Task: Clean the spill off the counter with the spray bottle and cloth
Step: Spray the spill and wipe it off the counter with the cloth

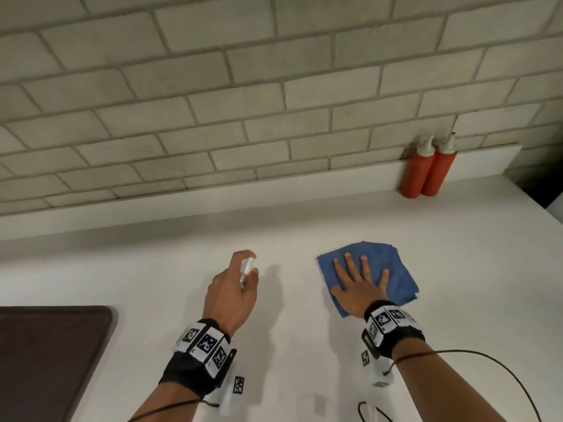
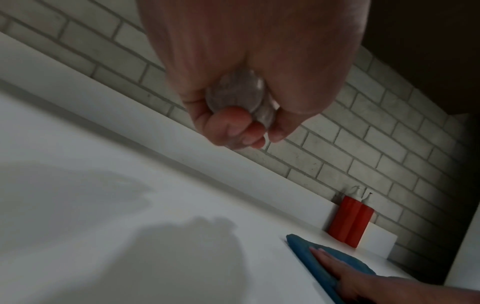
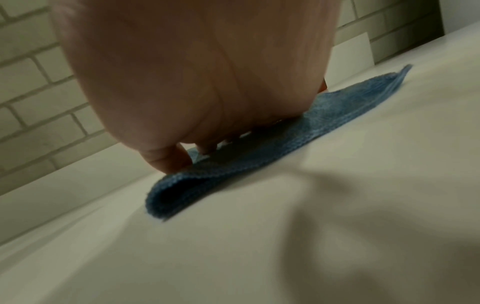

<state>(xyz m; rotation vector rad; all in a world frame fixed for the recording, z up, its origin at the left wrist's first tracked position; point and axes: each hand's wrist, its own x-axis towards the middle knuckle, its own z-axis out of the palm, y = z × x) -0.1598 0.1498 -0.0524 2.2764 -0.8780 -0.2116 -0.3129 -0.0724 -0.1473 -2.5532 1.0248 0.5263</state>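
My left hand [image 1: 234,287] grips a small clear spray bottle [image 1: 246,268] above the middle of the white counter [image 1: 289,376], with one finger on its white top. From the left wrist view the bottle's round clear base [image 2: 235,92] shows inside my curled fingers [image 2: 233,127]. A folded blue cloth [image 1: 393,263] lies flat on the counter to the right. My right hand [image 1: 358,281] presses on the cloth with fingers spread and straight. In the right wrist view the cloth [image 3: 259,152] sits under my palm. No spill is visible on the counter.
Two red squeeze bottles [image 1: 426,169] stand against the tiled backsplash [image 1: 243,102] at the back right. A dark brown mat [image 1: 45,360] lies at the counter's front left. A low white ledge [image 1: 182,214] runs along the wall. Thin black cables trail from both wristbands.
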